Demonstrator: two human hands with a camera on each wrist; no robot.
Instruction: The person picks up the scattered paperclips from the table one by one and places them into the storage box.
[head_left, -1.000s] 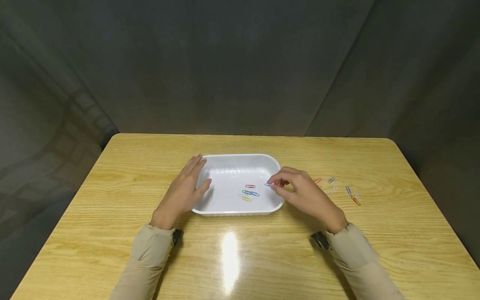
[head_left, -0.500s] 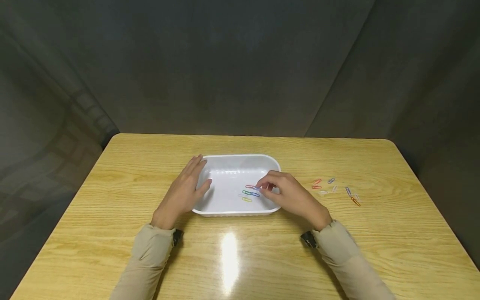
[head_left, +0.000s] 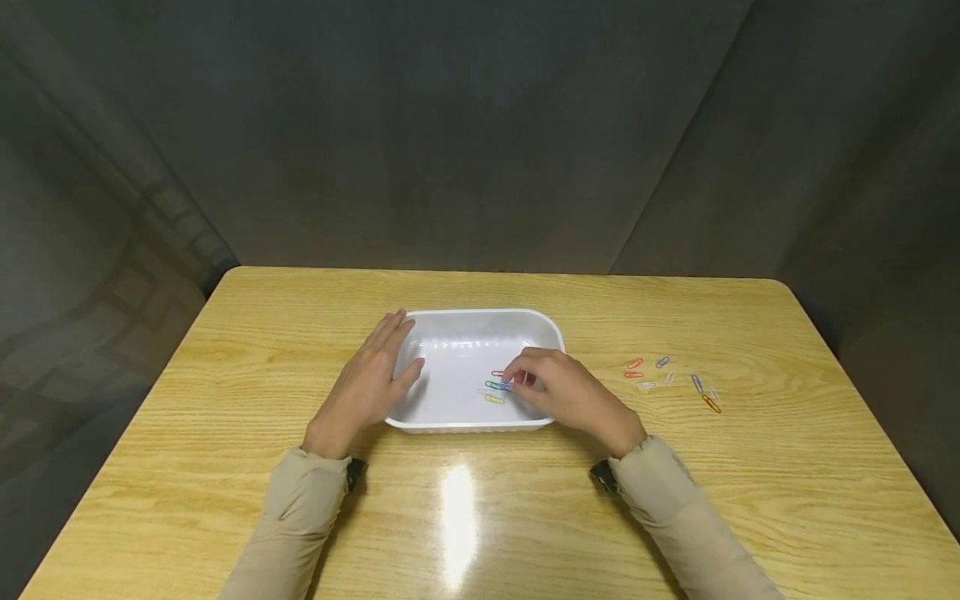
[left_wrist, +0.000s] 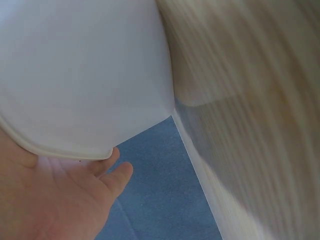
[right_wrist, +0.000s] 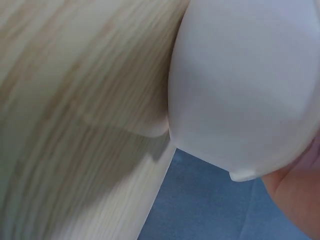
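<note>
In the head view a white plastic tray [head_left: 450, 427] sits on the wooden table. My left hand [head_left: 365, 385] rests on its left rim, fingers extended and thumb over the inside; the left wrist view shows that hand [left_wrist: 65, 195] against the rim. Inside the tray, my right hand [head_left: 564, 390] has its thumb and forefinger together, pinching a blue paper clip [head_left: 506, 386] low over the floor. Around the fingertips lie a red paper clip [head_left: 497, 373], a green paper clip [head_left: 491, 385] and a yellow paper clip [head_left: 493, 399]. The right fingers partly hide the clips there.
Right of the tray, several loose clips lie on the table [head_left: 465, 533], among them a red clip [head_left: 634, 363], a blue clip [head_left: 662, 362], a white clip [head_left: 647, 385] and an orange clip [head_left: 711, 404]. A dark curtain [head_left: 450, 150] hangs behind the table.
My right hand has moved left and down, carrying the blue paper clip from the tray's right side to the clips inside. The left hand has stayed on the rim.
</note>
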